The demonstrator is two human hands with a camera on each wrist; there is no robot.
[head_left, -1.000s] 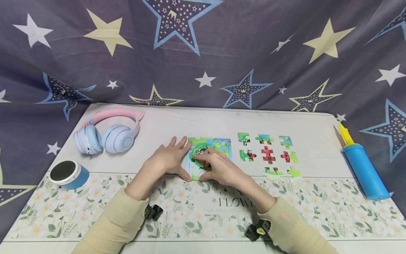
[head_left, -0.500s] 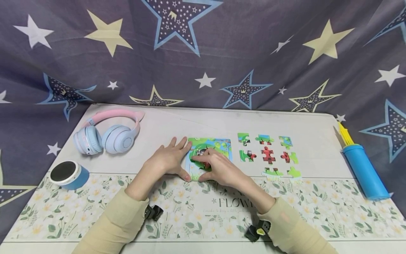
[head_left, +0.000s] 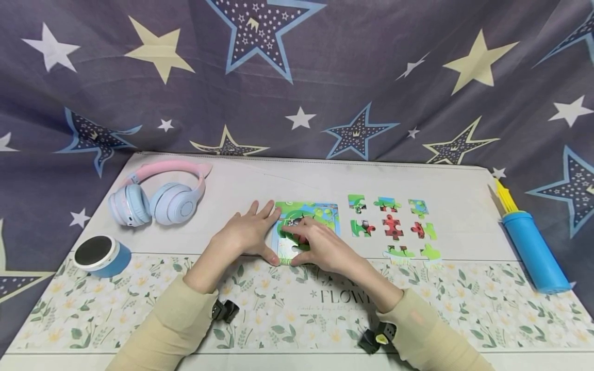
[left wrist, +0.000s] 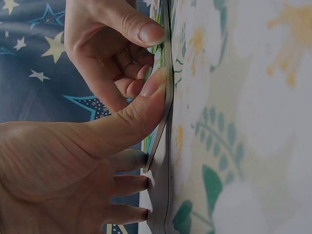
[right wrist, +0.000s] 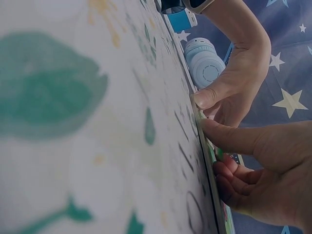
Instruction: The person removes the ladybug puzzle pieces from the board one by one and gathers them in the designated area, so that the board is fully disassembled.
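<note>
A square jigsaw puzzle (head_left: 328, 211) with a green, blue and red ladybug picture lies in a frame at the middle of the table. My left hand (head_left: 248, 232) rests along its left side, fingers spread, with the thumb at the front left corner. Bent over the puzzle, my right hand (head_left: 327, 245) holds a green-edged puzzle piece (right wrist: 219, 154) at its curled fingertips, while its thumb lies near the front edge. The piece is mostly hidden by the fingers. In the left wrist view, both thumbs meet the frame's front edge.
Several loose puzzle pieces (head_left: 392, 226) are laid out in rows to the right. Headphones (head_left: 174, 203) and a small blue speaker (head_left: 102, 256) stand at the left. A blue hand pump (head_left: 535, 252) with a yellow nozzle lies at the right edge.
The piece under my right fingertips has tilted up at the puzzle's left side, and a pale patch shows below it. Both hands stay in nearly the same place.
</note>
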